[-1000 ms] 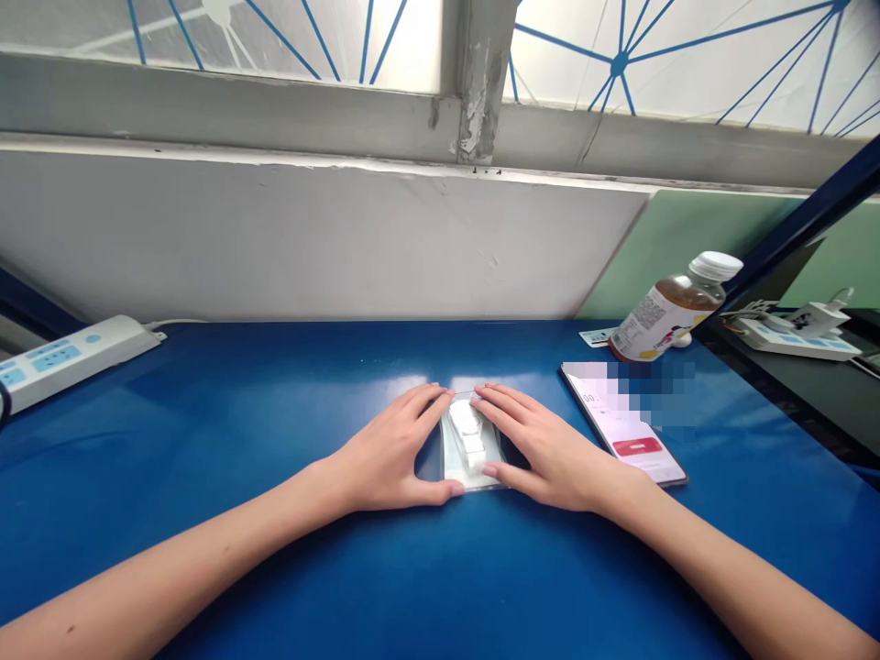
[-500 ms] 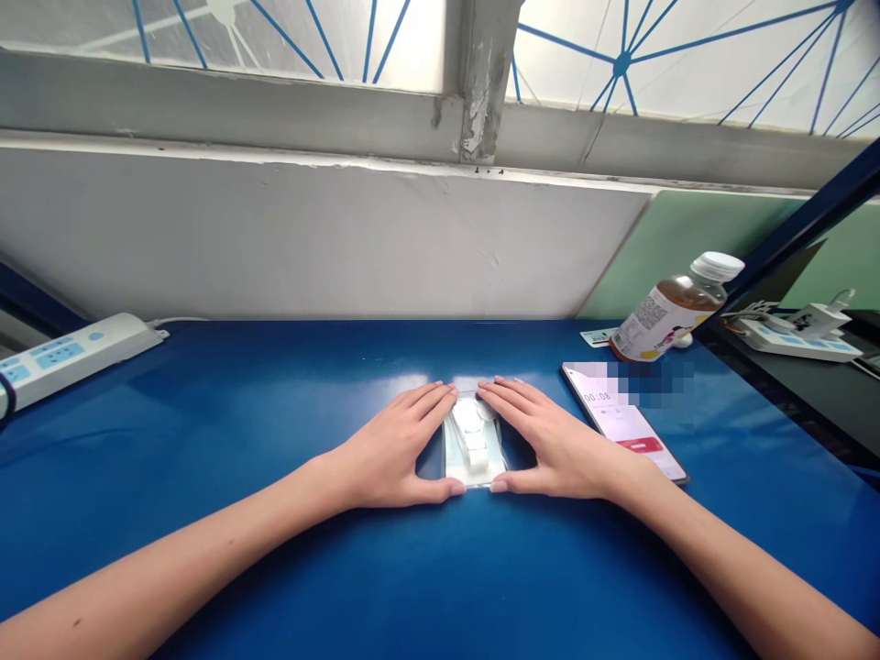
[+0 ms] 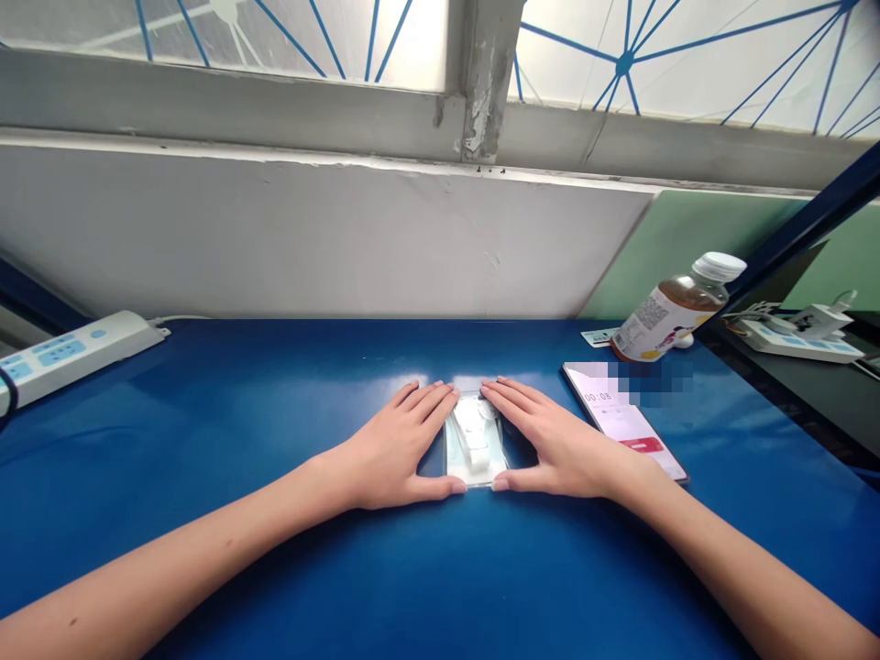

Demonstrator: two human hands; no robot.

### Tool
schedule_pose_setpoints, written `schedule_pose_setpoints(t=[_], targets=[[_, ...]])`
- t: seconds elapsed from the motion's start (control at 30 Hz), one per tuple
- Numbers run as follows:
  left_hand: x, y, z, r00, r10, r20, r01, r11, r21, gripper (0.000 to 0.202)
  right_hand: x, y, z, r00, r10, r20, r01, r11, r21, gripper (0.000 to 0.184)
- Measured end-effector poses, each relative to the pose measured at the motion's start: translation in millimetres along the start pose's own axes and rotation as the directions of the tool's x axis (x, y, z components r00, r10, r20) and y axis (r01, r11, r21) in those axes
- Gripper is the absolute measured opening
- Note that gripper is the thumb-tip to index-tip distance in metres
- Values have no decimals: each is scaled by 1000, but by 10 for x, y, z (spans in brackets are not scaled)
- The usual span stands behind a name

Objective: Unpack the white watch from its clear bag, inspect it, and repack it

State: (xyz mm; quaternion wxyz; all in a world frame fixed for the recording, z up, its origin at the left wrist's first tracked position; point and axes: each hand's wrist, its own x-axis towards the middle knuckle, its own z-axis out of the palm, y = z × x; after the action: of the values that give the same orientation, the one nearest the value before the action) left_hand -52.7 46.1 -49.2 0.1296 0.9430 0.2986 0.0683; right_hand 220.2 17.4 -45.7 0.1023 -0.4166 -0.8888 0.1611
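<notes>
Packet [image 3: 477, 476] lies flat on desk [image 3: 440, 577], looks unopened, not lifted; left hand [image 3: 391, 449] and right hand [image 3: 558, 449] touch its edges, thumbs spread from fingers.

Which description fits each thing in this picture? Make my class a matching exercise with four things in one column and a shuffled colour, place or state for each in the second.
Things:
1. packet
2. phone
3. bottle
4. table

Descriptions:
A. topped with a white cap
B. blue across its top
C. between the left hand and the right hand
D. its screen is lit

Pairs: 1-C, 2-D, 3-A, 4-B
</notes>
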Motion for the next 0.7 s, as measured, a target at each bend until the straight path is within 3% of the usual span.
schedule_pose_setpoints(t=[0.7], targets=[[3,-8,16,1000,-14,-12,14,1000,24,95,17,-36,-7,1000,-1,17,2,998,-63,104]])
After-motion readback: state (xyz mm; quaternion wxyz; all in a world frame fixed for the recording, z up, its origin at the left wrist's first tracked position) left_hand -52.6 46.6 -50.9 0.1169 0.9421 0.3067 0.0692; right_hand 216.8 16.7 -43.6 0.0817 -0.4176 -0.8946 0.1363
